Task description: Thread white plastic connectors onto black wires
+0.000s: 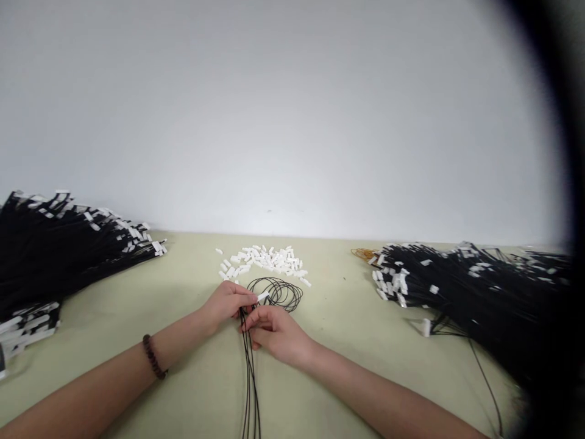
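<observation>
Black wires (248, 353) partly below frame.

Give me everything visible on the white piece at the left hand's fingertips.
The white piece is small, elongated and block-like, plastic by its look. It sits at the left hand's thumb and fingertips, tilted with its right end higher, just above the right hand and beside the coiled black wire. Too small here to make out slots or wire entries.

Thin black wires (249, 366) trail toward the near edge of the table (196, 390), looping loosely farther back; a small white connector (262, 297) tilts beside the loops.
</observation>
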Tool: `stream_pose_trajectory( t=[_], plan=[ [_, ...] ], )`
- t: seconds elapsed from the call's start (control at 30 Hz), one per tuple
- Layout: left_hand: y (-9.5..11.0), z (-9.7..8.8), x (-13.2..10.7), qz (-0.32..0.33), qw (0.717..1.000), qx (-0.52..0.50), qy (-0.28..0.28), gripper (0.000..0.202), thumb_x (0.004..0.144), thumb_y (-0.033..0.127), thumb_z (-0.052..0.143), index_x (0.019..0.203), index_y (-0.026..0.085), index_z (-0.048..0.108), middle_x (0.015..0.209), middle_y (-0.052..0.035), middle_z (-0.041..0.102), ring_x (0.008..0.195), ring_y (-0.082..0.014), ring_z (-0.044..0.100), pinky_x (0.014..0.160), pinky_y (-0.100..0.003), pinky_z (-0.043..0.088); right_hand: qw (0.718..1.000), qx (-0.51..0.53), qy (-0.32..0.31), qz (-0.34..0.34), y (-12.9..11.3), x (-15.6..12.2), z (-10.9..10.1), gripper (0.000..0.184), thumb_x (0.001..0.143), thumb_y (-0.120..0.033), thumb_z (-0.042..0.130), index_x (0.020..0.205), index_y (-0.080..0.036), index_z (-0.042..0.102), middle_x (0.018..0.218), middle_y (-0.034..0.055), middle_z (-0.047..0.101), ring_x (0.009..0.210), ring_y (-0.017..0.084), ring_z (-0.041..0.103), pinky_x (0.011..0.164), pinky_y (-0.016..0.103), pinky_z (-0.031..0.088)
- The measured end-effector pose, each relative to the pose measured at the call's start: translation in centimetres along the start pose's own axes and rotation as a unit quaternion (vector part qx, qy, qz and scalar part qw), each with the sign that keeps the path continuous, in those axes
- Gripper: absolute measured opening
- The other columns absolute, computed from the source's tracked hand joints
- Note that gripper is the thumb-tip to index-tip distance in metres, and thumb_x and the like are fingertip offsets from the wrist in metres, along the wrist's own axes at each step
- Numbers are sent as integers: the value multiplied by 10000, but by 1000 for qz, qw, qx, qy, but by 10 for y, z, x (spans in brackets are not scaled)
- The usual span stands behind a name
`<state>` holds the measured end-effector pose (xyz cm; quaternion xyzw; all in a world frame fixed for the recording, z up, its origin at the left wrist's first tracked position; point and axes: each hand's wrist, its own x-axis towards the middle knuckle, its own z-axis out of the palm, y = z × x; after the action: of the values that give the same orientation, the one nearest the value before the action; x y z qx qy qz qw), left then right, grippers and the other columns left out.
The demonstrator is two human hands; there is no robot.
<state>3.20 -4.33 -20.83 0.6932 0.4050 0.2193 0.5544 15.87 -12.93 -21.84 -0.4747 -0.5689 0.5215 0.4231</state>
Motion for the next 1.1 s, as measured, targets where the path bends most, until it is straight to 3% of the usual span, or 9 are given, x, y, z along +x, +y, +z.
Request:
stream_pose_trajectory(
  t=[0.2, 0.4, 0.5, 0.67, 0.8, 0.97, 1.1],
  plan=[
    [0, -1, 0, 9, 1000, -1, -6, 312, 668, 406, 561, 700, 112, 660, 545, -28, 529, 496, -82, 382, 473, -211, 255, 1000, 12, 19, -22, 5, 0, 0, 155, 659, -196, 557, 783, -142, 482, 646, -2, 548, 508, 89, 520, 503, 208, 419],
    [-2, -2, 1, 14, 1000, 1, -1, 316, 635, 413, 590, 694, 110, 657, 601, -34, 544, 521, -93, 421, 479, -217, 280, 999, -35, -3, 21, 3, 1, -3, 89, 699, -220, 503, 695, -132, 519, 597, -7, 525, 438, 59, 445, 422, 172, 339],
    [-2, -2, 1, 7, 1000, 1, -10, 336, 643, 422, 579, 718, 106, 660, 583, -37, 550, 493, -93, 418, 478, -224, 289, 999, -38, 2, -11, 4, 1, -3, 119, 712, -220, 491, 699, -132, 569, 590, -17, 486, 459, 42, 390, 432, 158, 310],
    [0, -2, 0, 12, 1000, 2, -5, 326, 645, 419, 579, 696, 108, 660, 511, -12, 500, 469, -76, 361, 469, -215, 267, 999, -18, -6, -34, 5, -1, 2, 162, 684, -277, 561, 769, -139, 552, 686, 8, 532, 523, 66, 452, 476, 182, 373],
    [-1, -2, 0, 11, 1000, 6, -6, 336, 644, 430, 577, 699, 110, 665, 505, -8, 493, 481, -77, 356, 470, -212, 260, 992, -97, 55, -52, 8, 0, 8, 227, 645, -333, 616, 678, -138, 505, 604, -7, 511, 500, 62, 436, 443, 166, 320],
    [-3, -2, 1, 20, 1000, 1, -14, 327, 644, 418, 578, 717, 111, 665, 574, -25, 541, 528, -91, 401, 494, -216, 284, 974, -199, 81, -70, 12, 3, 5, 54, 622, -168, 555, 650, -148, 513, 583, -18, 519, 514, 67, 464, 450, 161, 310],
    [-1, -3, 0, 15, 1000, -1, -23, 329, 642, 422, 574, 711, 113, 664, 590, -30, 555, 535, -93, 418, 499, -217, 280, 988, -152, 16, -14, 3, 2, -8, 146, 632, -156, 533, 777, -157, 514, 564, -28, 524, 484, 88, 519, 441, 172, 340]
  ],
)
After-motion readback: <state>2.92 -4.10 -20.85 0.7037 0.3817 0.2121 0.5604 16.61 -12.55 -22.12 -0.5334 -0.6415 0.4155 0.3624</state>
